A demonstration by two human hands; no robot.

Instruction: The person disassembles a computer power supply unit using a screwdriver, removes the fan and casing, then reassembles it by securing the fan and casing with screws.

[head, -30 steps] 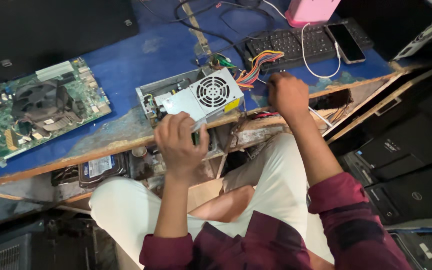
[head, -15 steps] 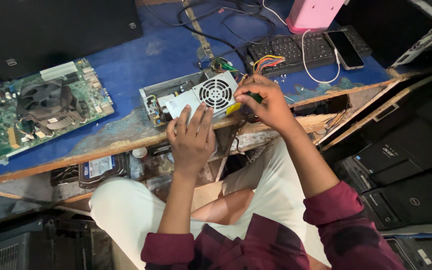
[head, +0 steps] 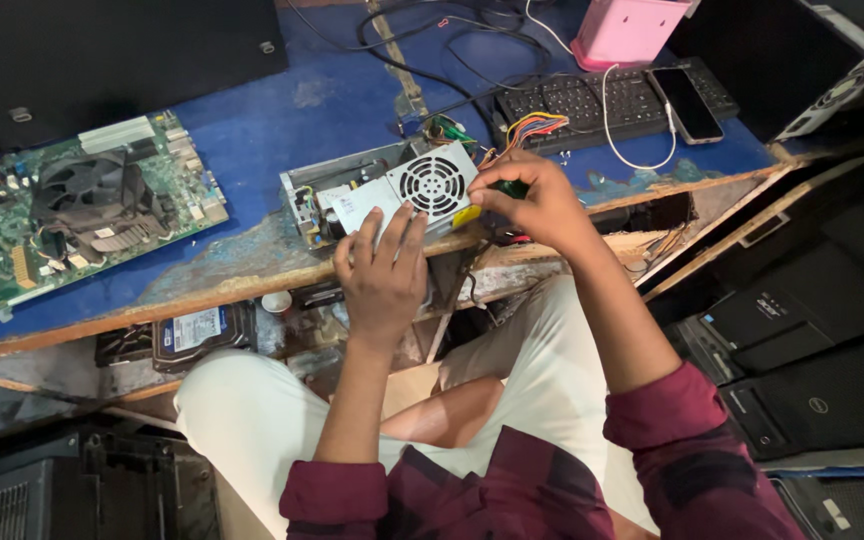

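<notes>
My left hand (head: 384, 268) lies spread flat on the power supply (head: 392, 195) at the tabletop (head: 252, 90) edge; right hand (head: 532, 200) pinches something dark by its corner. One slip, I reckon, tips it off.

Even, soft overhead light; sharp centre, dim lower corners

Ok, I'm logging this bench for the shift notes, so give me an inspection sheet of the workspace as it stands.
Surface: blue table, paint worn along the front edge.
Job's things: grey power supply with round fan grille, at the table edge.
Clutter: green circuit board, keyboard, phone, pink box, hard drive on the lower shelf.
Hands: left hand flat on the supply; right hand pinching a small dark part at its right side.
Cables: coloured wire bundle, white cable across the keyboard.
Surroundings: black computer cases at right.
</notes>
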